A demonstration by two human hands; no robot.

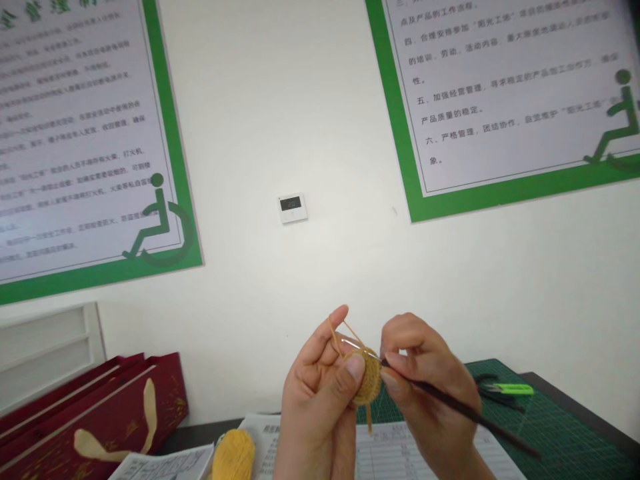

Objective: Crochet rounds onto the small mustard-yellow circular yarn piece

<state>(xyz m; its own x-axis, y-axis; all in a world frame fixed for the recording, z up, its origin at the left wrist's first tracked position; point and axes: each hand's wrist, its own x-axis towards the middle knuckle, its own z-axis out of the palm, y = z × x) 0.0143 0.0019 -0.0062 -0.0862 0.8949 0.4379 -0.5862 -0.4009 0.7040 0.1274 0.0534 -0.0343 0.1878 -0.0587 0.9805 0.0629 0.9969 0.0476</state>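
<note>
My left hand (317,393) is raised in front of the wall and pinches a small round piece of yellow-brown crochet work (369,381) between thumb and fingers. A strand of yellow yarn (350,331) runs over its raised forefinger. My right hand (425,387) is closed on a dark crochet hook (470,415), whose metal tip reaches into the top of the crochet piece. The hook's handle slants down to the right. A ball of yellow yarn (234,455) lies on the table below my left hand.
Printed sheets (385,453) lie on the table under my hands. A green cutting mat (560,427) at right carries scissors with green handles (505,390). A red gift box (95,420) stands at left. Two green-framed posters and a small thermostat (293,207) hang on the white wall.
</note>
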